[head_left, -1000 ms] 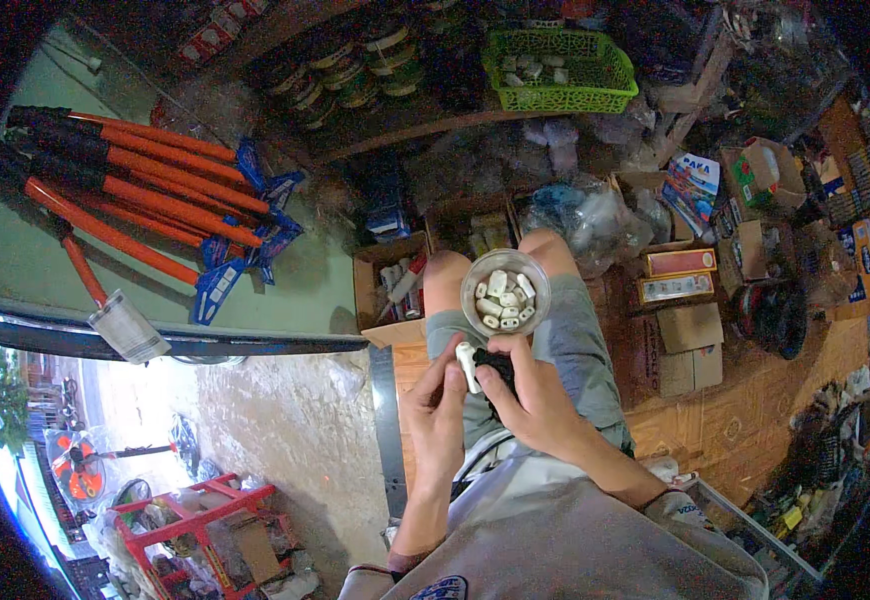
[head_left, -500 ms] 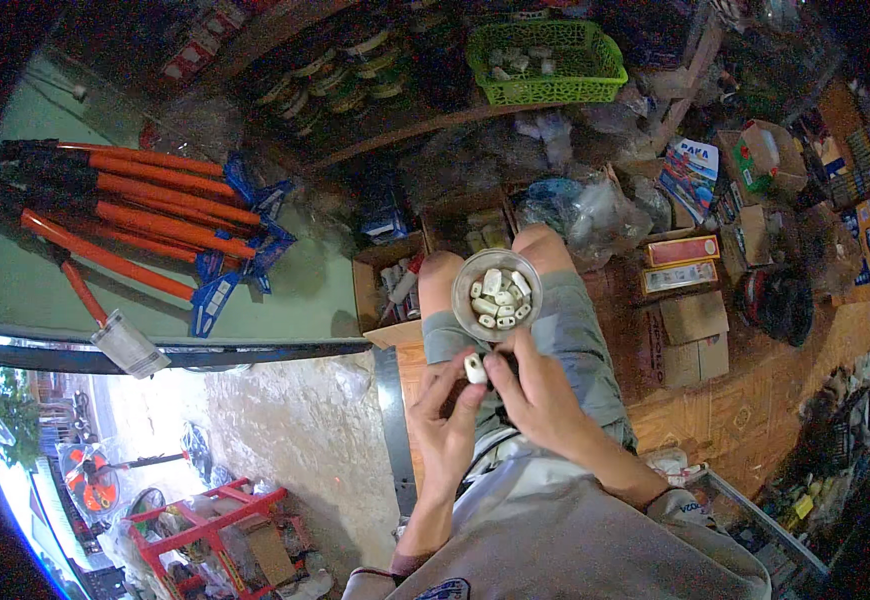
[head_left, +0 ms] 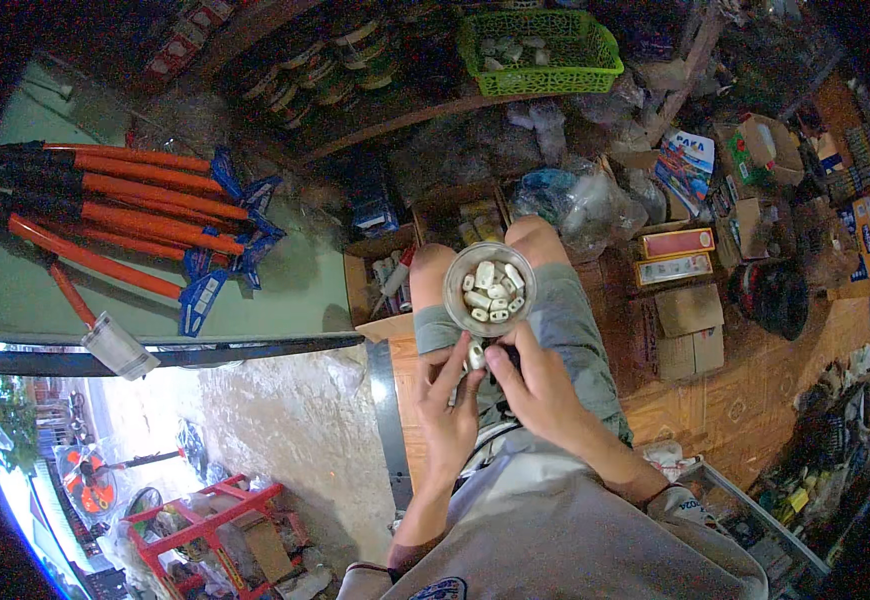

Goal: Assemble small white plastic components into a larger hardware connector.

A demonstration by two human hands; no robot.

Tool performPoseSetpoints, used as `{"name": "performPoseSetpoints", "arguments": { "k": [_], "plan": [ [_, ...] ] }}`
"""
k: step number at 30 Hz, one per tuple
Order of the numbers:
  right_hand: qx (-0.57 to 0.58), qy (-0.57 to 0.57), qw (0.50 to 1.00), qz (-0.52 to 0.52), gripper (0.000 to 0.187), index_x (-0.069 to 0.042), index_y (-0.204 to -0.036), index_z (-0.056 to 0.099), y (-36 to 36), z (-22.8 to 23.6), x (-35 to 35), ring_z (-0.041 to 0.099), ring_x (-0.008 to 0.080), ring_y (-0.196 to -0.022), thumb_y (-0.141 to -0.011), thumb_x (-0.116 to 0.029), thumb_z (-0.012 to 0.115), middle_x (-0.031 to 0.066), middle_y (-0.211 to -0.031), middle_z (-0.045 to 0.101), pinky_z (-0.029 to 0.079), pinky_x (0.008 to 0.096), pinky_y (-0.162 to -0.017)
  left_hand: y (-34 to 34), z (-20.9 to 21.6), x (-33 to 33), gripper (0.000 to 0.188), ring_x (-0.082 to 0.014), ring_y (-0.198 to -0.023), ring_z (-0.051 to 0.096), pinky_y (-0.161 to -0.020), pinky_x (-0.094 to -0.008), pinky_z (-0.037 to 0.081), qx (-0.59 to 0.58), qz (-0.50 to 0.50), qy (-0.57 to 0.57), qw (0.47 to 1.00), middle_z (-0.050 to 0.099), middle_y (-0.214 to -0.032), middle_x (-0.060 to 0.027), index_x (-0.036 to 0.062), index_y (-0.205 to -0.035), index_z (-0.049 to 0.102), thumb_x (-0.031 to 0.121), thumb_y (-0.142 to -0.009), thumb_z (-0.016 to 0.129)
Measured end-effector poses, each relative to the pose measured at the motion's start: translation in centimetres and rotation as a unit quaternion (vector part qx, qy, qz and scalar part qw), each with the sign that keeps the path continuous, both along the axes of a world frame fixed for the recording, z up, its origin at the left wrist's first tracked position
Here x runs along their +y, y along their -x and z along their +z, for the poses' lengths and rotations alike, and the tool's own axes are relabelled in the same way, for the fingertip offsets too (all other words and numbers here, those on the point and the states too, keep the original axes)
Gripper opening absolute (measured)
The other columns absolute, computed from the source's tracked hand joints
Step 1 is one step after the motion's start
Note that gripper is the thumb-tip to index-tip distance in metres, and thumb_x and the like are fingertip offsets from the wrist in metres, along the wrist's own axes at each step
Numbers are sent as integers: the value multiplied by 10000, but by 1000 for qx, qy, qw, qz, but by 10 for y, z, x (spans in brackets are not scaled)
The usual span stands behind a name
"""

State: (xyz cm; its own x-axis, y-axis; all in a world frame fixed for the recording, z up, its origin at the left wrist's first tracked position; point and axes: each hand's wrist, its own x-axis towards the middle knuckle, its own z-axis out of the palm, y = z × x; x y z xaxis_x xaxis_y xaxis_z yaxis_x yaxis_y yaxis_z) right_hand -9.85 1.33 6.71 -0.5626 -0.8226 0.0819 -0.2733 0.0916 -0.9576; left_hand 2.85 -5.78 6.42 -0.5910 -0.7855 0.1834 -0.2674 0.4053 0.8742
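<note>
A round clear plastic tub (head_left: pixel 450 305) sits between my thighs. Inside it lie several small white oblong pieces (head_left: pixel 496 287), some with dark holes in them. Just below the tub, my left hand (head_left: pixel 446 415) pinches one white piece with a dark hole (head_left: pixel 477 356) between thumb and fingers. From the other side, my right hand (head_left: pixel 540 388) has its thumb against or very near this same piece. The right fingertips are partly hidden, so whether they hold anything else cannot be made out.
Orange-handled tools (head_left: pixel 145 220) with blue labels lie on a pale green surface at left. A green basket (head_left: pixel 545 82) stands on the shelf ahead. Open cardboard boxes (head_left: pixel 690 335) and plastic bags (head_left: pixel 595 210) crowd the right side. A red metal frame (head_left: pixel 205 530) stands at lower left.
The white piece has turned in my fingers and come slightly nearer the tub. My right thumb has shifted along its side. The whole view has moved a little.
</note>
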Motion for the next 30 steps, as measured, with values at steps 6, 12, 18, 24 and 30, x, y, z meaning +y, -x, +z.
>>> {"name": "performPoseSetpoints", "arguments": {
  "k": [6, 12, 18, 24, 30],
  "plan": [
    [82, -25, 996, 34, 241, -36, -1018, 481, 1, -5, -3, 683, 410, -661, -1022, -242, 606, 197, -708, 657, 499, 502, -534, 0, -2, -9, 502, -322, -963, 654, -834, -374, 541, -80, 9, 96, 992, 632, -1142, -195, -7, -1265, 681, -136, -781, 659],
    [106, -44, 993, 14, 201, -51, -1043, 501, 0, -8, -7, 683, 388, -641, -1017, -224, 601, 189, -733, 669, 506, 472, -515, -14, -2, -11, 469, -358, -1025, 660, -850, -413, 556, -93, -70, 160, 980, 644, -1172, -201, -17, -1234, 682, -123, -778, 662],
    [95, -32, 995, 5, 170, -59, -1043, 507, -5, -7, -8, 677, 408, -653, -1021, -212, 576, 158, -732, 678, 509, 510, -548, -14, -2, -19, 419, -352, -978, 645, -827, -434, 509, -66, -46, 138, 987, 684, -1097, -162, -3, -1182, 688, -80, -770, 709],
    [104, 18, 994, 39, 216, -22, -1168, 552, -12, -2, -7, 692, 388, -889, -1003, -156, 589, 226, -1028, 675, 536, 472, -692, -22, 3, -26, 393, -365, -999, 665, -863, -425, 529, -96, 21, 71, 993, 699, -1147, -162, -12, -1157, 677, -91, -775, 721],
    [82, -15, 996, 5, 232, -12, -1179, 528, -16, -1, -8, 710, 376, -818, -1018, -169, 585, 220, -885, 682, 557, 464, -682, -17, -3, -22, 379, -367, -1060, 658, -889, -416, 530, -45, 5, 56, 997, 696, -1164, -180, 0, -1168, 676, -87, -801, 719]
  ]
}}
